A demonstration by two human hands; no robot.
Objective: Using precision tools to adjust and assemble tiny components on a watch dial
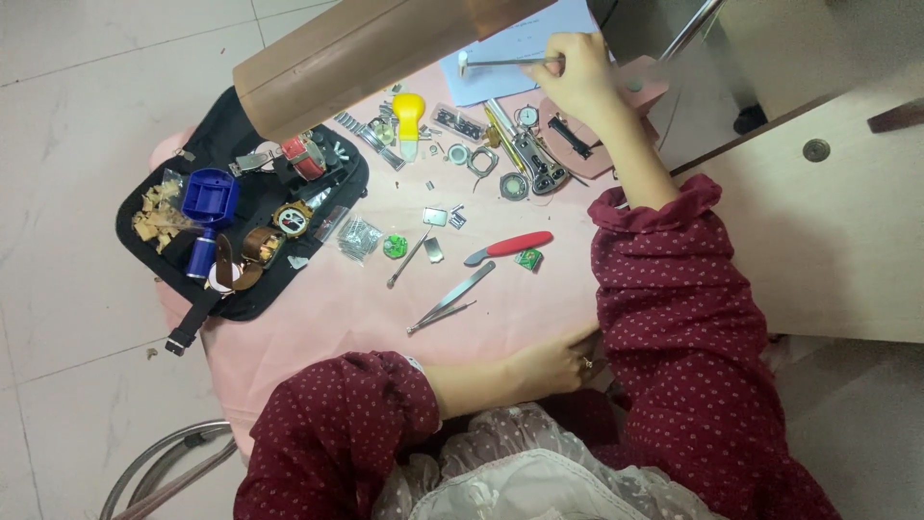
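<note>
Soft, even indoor light fills the head view, bright enough that the pink table cover (318, 308) and the pale floor tiles (67, 144) look slightly washed out, with only faint, short shadows under the tweezers (452, 296) and the red-handled knife (510, 245). The tan lamp shade (366, 53) near the top sits close to the lens and is soft and out of focus. Small parts are fairly sharp at the centre, and straight lines bow slightly toward the edges.

A red-handled knife (510, 246), tweezers (450, 297) and watches (perhaps dismantled) (289, 218) lie scattered.
</note>
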